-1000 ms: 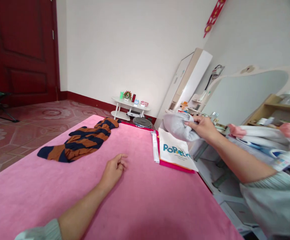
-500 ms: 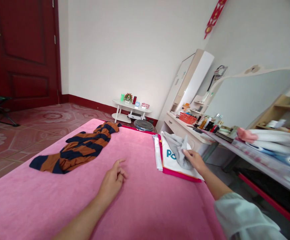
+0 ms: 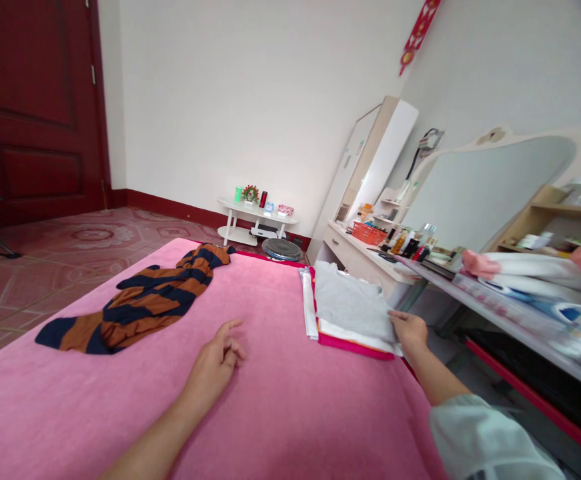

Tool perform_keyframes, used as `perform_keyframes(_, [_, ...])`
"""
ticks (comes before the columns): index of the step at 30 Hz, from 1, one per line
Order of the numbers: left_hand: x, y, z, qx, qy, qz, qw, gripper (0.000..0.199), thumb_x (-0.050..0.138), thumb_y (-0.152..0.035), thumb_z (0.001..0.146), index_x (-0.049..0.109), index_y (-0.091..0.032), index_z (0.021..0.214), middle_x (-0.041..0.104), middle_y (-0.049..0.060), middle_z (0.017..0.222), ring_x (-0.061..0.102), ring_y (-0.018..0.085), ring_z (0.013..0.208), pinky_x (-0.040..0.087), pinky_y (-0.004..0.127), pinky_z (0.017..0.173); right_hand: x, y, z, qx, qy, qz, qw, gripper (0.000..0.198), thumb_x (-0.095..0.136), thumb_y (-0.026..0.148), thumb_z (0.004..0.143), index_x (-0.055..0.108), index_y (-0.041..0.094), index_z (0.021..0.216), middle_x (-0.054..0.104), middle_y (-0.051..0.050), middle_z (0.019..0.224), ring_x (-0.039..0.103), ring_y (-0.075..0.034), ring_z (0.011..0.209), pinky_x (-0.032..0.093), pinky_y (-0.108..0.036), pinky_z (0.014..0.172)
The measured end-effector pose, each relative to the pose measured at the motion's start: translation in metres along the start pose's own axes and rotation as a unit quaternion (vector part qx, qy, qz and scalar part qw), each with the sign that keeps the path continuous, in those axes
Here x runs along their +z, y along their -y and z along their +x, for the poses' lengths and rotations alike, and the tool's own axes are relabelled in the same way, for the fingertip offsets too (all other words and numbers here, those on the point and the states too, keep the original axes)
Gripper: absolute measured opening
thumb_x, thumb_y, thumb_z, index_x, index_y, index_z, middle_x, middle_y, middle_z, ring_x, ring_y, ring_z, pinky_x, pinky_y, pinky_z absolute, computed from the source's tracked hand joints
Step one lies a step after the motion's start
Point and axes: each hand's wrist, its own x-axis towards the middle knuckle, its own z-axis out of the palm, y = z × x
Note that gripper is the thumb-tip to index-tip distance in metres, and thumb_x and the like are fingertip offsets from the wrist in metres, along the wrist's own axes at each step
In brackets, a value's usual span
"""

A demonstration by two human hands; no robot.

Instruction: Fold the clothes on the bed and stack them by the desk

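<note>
My right hand [image 3: 410,331] pinches the near right corner of a folded grey shirt [image 3: 353,300]. That shirt lies flat on top of a stack of folded clothes, with a white garment [image 3: 365,337] and a magenta one [image 3: 353,348] showing beneath it. My left hand [image 3: 219,357] hovers over the pink bed cover [image 3: 270,400], fingers loosely curled and apart, holding nothing. To its left a crumpled shirt with orange and navy stripes [image 3: 155,303] lies along the bed's far left side.
Right of the bed stands a dressing table [image 3: 353,250] with a mirror [image 3: 490,187], bottles and an orange basket [image 3: 369,233]. Rolled items [image 3: 535,273] crowd the near right shelf. A low white table [image 3: 257,212] stands beyond the bed, and a red door [image 3: 35,113] at left.
The grey shirt's folded-over part has been spread flat, covering the lettering on the white garment. My right hand has moved outward to the shirt's corner. The view has turned slightly right.
</note>
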Motion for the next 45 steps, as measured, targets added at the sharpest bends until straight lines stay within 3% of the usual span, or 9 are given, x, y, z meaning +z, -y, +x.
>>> perform_keyframes(5, [0.0, -0.002, 0.0, -0.009, 0.007, -0.005, 1.0, 0.057, 0.038, -0.014, 0.069, 0.04, -0.016, 0.127, 0.061, -0.002, 0.07, 0.058, 0.014, 0.061, 0.046, 0.028, 0.063, -0.01, 0.052, 0.007, 0.006, 0.001, -0.072, 0.997, 0.03, 0.065, 0.03, 0.066, 0.075, 0.019, 0.092, 0.066, -0.019, 0.107, 0.059, -0.038, 0.103, 0.046, -0.048, 0.082])
perform_keyframes(12, [0.0, -0.003, -0.001, -0.012, 0.019, -0.002, 1.0, 0.053, 0.037, -0.014, 0.071, 0.041, -0.015, 0.124, 0.061, -0.002, 0.071, 0.058, 0.014, 0.063, 0.046, 0.027, 0.063, 0.013, 0.103, -0.051, -0.262, -0.058, -0.102, 0.958, 0.051, 0.033, 0.046, 0.092, 0.039, 0.029, 0.14, 0.027, -0.006, 0.152, 0.023, -0.028, 0.138, 0.019, -0.054, 0.109])
perform_keyframes(18, [-0.001, -0.004, 0.0, -0.007, 0.023, 0.007, 1.0, 0.05, 0.038, -0.014, 0.071, 0.045, -0.014, 0.121, 0.062, -0.001, 0.071, 0.058, 0.014, 0.063, 0.046, 0.028, 0.064, 0.042, 0.071, -0.06, -0.18, 0.203, -0.157, 0.95, 0.054, 0.032, 0.052, 0.091, 0.031, 0.036, 0.143, 0.023, -0.006, 0.154, 0.023, -0.032, 0.138, 0.025, -0.063, 0.101])
perform_keyframes(22, [-0.001, -0.002, -0.001, -0.005, 0.024, -0.004, 1.0, 0.041, 0.039, -0.016, 0.071, 0.055, -0.013, 0.109, 0.062, 0.0, 0.071, 0.058, 0.014, 0.064, 0.046, 0.028, 0.065, 0.023, 0.096, -0.067, -0.275, 0.136, -0.107, 0.946, 0.045, 0.046, 0.035, 0.086, 0.054, 0.018, 0.127, 0.047, -0.013, 0.137, 0.042, -0.026, 0.126, 0.03, -0.042, 0.105])
perform_keyframes(27, [-0.001, -0.001, -0.001, -0.001, 0.035, -0.012, 0.999, 0.035, 0.04, -0.017, 0.069, 0.062, -0.013, 0.096, 0.063, 0.002, 0.071, 0.058, 0.015, 0.064, 0.045, 0.028, 0.065, 0.019, 0.118, -0.102, -0.392, 0.096, -0.082, 0.911, 0.039, 0.055, 0.025, 0.078, 0.059, 0.021, 0.117, 0.058, -0.008, 0.115, 0.051, -0.023, 0.108, 0.039, -0.033, 0.092])
perform_keyframes(33, [-0.002, 0.002, 0.001, -0.003, 0.043, -0.011, 0.999, 0.034, 0.039, -0.016, 0.067, 0.064, -0.012, 0.09, 0.063, 0.003, 0.069, 0.057, 0.015, 0.063, 0.045, 0.028, 0.064, 0.018, 0.12, -0.092, -0.363, 0.098, -0.022, 0.926, 0.029, 0.042, 0.014, 0.083, 0.065, 0.02, 0.101, 0.062, -0.005, 0.095, 0.056, -0.018, 0.093, 0.041, -0.028, 0.081])
perform_keyframes(38, [-0.002, 0.004, 0.001, -0.003, 0.046, 0.003, 0.999, 0.035, 0.038, -0.014, 0.067, 0.065, -0.012, 0.089, 0.063, 0.003, 0.071, 0.058, 0.015, 0.064, 0.046, 0.029, 0.064, 0.005, 0.116, -0.083, -0.422, 0.139, -0.028, 0.895, 0.027, 0.047, 0.036, 0.088, 0.071, 0.024, 0.093, 0.063, -0.005, 0.104, 0.056, -0.021, 0.099, 0.04, -0.034, 0.088])
perform_keyframes(42, [-0.001, 0.007, 0.003, -0.005, 0.053, 0.012, 0.999, 0.037, 0.037, -0.013, 0.066, 0.065, -0.012, 0.09, 0.064, 0.003, 0.071, 0.057, 0.015, 0.064, 0.045, 0.028, 0.064, 0.023, 0.095, -0.084, -0.274, 0.011, -0.09, 0.957, 0.043, 0.038, 0.047, 0.091, 0.056, 0.029, 0.126, 0.043, -0.009, 0.14, 0.037, -0.029, 0.128, 0.027, -0.05, 0.103])
perform_keyframes(45, [-0.001, 0.01, 0.004, -0.005, 0.051, 0.01, 0.999, 0.037, 0.037, -0.013, 0.067, 0.065, -0.012, 0.09, 0.063, 0.003, 0.071, 0.057, 0.015, 0.064, 0.045, 0.028, 0.063, 0.045, 0.08, -0.09, -0.163, 0.042, -0.173, 0.971, 0.054, 0.036, 0.052, 0.091, 0.036, 0.034, 0.141, 0.026, -0.01, 0.151, 0.025, -0.035, 0.135, 0.022, -0.063, 0.1])
